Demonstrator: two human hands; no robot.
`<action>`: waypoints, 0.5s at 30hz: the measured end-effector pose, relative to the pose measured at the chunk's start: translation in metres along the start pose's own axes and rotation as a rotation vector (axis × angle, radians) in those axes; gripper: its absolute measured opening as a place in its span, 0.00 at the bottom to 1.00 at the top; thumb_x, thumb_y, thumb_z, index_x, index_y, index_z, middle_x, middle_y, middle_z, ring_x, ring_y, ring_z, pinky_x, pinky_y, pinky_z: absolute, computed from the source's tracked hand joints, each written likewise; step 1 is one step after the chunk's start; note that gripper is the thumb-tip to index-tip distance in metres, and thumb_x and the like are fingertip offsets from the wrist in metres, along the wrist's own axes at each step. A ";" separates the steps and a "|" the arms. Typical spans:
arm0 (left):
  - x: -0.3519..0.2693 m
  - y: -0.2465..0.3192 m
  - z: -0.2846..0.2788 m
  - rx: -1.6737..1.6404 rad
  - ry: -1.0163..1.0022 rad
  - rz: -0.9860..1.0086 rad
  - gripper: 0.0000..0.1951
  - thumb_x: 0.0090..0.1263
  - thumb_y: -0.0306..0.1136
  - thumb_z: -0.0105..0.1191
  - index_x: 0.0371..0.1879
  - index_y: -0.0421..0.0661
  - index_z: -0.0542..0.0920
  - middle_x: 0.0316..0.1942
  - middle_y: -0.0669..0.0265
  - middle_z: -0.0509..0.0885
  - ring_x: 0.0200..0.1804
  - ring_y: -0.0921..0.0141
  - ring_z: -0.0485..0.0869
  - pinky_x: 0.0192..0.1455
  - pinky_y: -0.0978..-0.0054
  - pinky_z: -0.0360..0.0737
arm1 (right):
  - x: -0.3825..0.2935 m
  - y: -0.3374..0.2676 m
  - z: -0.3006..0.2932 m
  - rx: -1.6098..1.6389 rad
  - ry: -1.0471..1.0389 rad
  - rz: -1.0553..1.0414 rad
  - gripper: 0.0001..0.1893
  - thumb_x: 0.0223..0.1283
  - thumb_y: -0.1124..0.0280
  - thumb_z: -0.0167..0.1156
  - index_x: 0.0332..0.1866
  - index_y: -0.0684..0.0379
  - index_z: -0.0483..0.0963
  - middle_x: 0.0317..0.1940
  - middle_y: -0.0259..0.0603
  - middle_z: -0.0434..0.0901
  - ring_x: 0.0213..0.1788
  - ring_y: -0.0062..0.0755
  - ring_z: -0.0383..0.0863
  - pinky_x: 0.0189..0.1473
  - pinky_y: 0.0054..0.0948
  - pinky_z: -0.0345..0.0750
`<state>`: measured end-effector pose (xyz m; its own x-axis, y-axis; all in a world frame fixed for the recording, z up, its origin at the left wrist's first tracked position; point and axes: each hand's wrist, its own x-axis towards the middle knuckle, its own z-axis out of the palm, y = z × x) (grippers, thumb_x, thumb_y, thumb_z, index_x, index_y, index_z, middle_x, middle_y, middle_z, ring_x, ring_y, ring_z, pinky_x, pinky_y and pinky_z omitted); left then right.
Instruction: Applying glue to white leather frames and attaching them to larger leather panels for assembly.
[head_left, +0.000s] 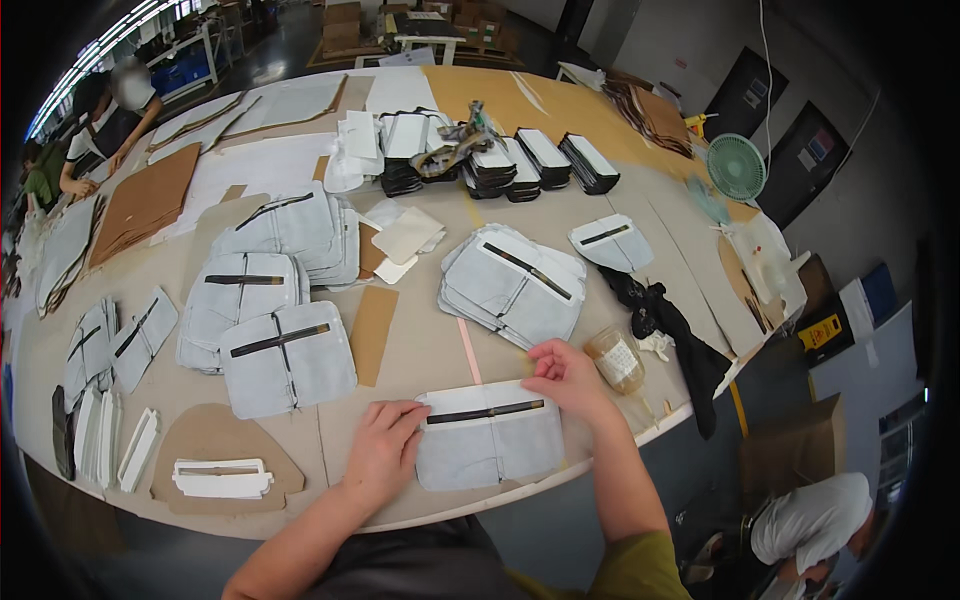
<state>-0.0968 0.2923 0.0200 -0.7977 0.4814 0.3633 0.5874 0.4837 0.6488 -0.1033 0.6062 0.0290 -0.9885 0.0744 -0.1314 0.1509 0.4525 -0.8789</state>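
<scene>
Directly before me on the table lies a pale grey fabric panel (465, 454) with rounded lower corners. A dark zipper-like strip (484, 412) crosses it, and a white band runs along its top edge. My left hand (384, 444) grips its upper left corner, the fingertips near the end of the dark strip. At the upper right corner my right hand (568, 380) holds the edge by the thumb, its other fingers curled. Just beyond is a stack of similar panels (510, 281). Beside my right hand lies a jar of brownish contents (615, 361) bearing a label.
More panel stacks (289, 360) stand at left, near a brown card strip (376, 336). White plastic frames (223, 480) rest on a cardboard template (202, 427). Black-edged bundles (544, 157) line the back. Black cloth (679, 341) hangs over the right edge, below a green fan (736, 167). People work nearby.
</scene>
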 end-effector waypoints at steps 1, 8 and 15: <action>-0.001 0.000 -0.002 0.007 0.012 -0.006 0.17 0.61 0.19 0.61 0.51 0.41 0.84 0.51 0.59 0.83 0.54 0.55 0.78 0.58 0.61 0.77 | 0.004 0.002 0.002 0.146 0.020 -0.015 0.16 0.58 0.79 0.71 0.51 0.61 0.79 0.30 0.25 0.77 0.32 0.14 0.75 0.34 0.18 0.74; 0.010 -0.019 -0.050 0.143 0.050 -0.044 0.23 0.62 0.22 0.63 0.58 0.43 0.81 0.56 0.56 0.82 0.58 0.52 0.78 0.62 0.58 0.76 | 0.073 -0.011 -0.046 0.366 0.544 -0.304 0.13 0.63 0.80 0.67 0.52 0.62 0.78 0.35 0.26 0.79 0.36 0.12 0.75 0.42 0.15 0.73; 0.015 -0.073 -0.073 0.428 0.105 0.012 0.30 0.61 0.23 0.63 0.66 0.40 0.72 0.53 0.56 0.83 0.56 0.55 0.79 0.60 0.56 0.76 | 0.107 0.006 -0.072 -0.427 0.926 -0.531 0.15 0.60 0.78 0.68 0.53 0.62 0.77 0.40 0.32 0.80 0.37 0.20 0.79 0.43 0.21 0.75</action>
<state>-0.1619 0.2106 0.0272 -0.7867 0.4227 0.4499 0.5830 0.7483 0.3165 -0.2078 0.6808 0.0423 -0.5711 0.3293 0.7519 -0.1187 0.8733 -0.4726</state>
